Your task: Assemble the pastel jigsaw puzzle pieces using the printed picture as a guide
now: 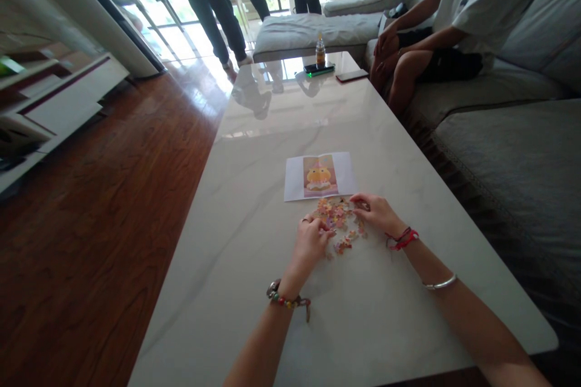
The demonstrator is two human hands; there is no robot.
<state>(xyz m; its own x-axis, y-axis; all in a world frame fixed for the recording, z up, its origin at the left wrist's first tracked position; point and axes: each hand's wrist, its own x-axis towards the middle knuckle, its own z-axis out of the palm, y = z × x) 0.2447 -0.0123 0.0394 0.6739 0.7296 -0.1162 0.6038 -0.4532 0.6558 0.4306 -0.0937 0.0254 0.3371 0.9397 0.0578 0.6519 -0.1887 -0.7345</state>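
A loose pile of small pink, orange and yellow jigsaw puzzle pieces (336,215) lies on the white table between my hands. At the pile's left side, my left hand (311,239) has its fingers closed in a pinch on what appears to be a puzzle piece. On the right side, my right hand (377,211) reaches over the edge of the pile, its curved thumb and fingers a little apart. I cannot see anything clearly held there. Just beyond the pile lies a creased paper sheet (294,178) with a printed picture of a yellow cartoon figure.
The glossy marble-patterned table (254,193) stretches away from me. At its far end are a bottle (320,51), a dark phone-like device (320,68) with a green light and another flat device (352,75). A person sits on the grey sofa (508,133); others stand beyond.
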